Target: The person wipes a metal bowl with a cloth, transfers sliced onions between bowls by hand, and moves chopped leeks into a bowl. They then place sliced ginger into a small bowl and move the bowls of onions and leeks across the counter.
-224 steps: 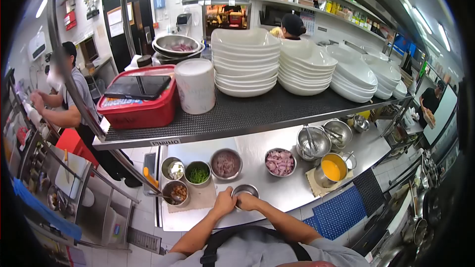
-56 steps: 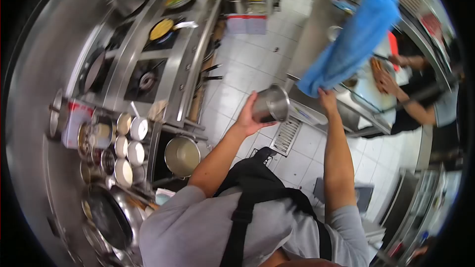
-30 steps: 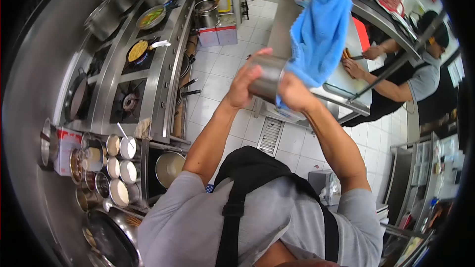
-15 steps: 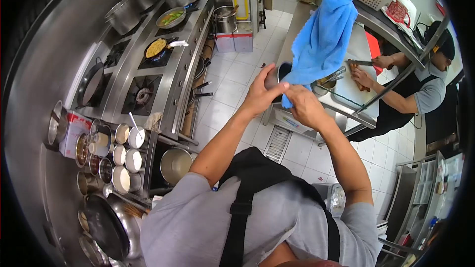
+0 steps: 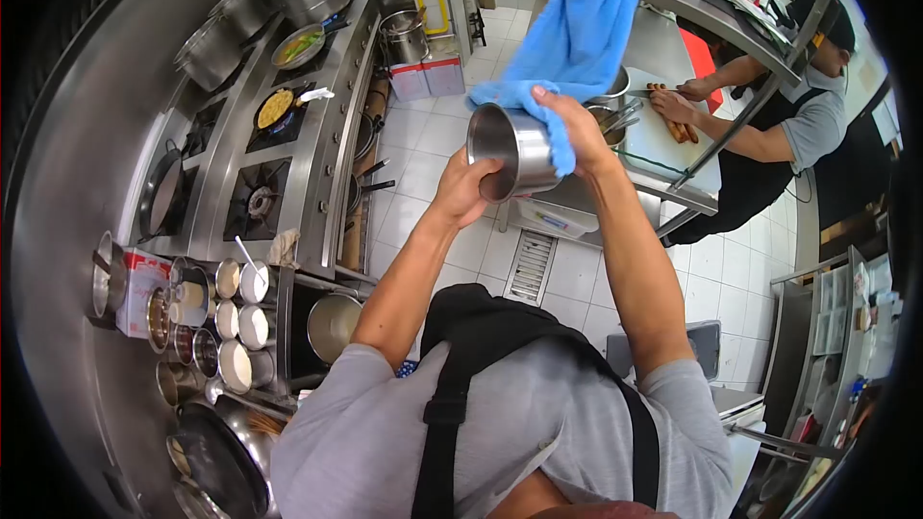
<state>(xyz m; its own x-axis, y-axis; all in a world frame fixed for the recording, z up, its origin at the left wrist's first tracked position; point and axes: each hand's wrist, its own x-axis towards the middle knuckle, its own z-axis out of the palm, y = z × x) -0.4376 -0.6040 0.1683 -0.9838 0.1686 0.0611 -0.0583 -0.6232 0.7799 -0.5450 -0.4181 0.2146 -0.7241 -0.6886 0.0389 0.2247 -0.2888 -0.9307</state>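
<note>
My left hand (image 5: 460, 194) grips a stainless-steel canister (image 5: 527, 146) near its mouth, with the thumb over the rim. The canister is tilted so that its round mouth faces left and toward me. On its far right side my right hand (image 5: 575, 127) presses the lower end of a blue towel (image 5: 577, 24) against the metal; its fingers are closed on the cloth and partly hidden. The towel's upper part hangs from the shelf rail. Just beyond my right hand, a metal container with utensils (image 5: 612, 123) stands on the counter.
On the stove (image 5: 317, 144) at left, a frying pan (image 5: 276, 110) holds yellow food over a flame. Several seasoning pots (image 5: 235, 365) stand below it. At right, a co-worker (image 5: 769, 135) cuts long brown food on a white board (image 5: 678, 168). A metal shelf post (image 5: 760, 96) slants between us.
The canister has come closer and turned its mouth toward me. My right hand has moved up its far side with the towel, which now lies against the metal. The view has shifted slightly.
</note>
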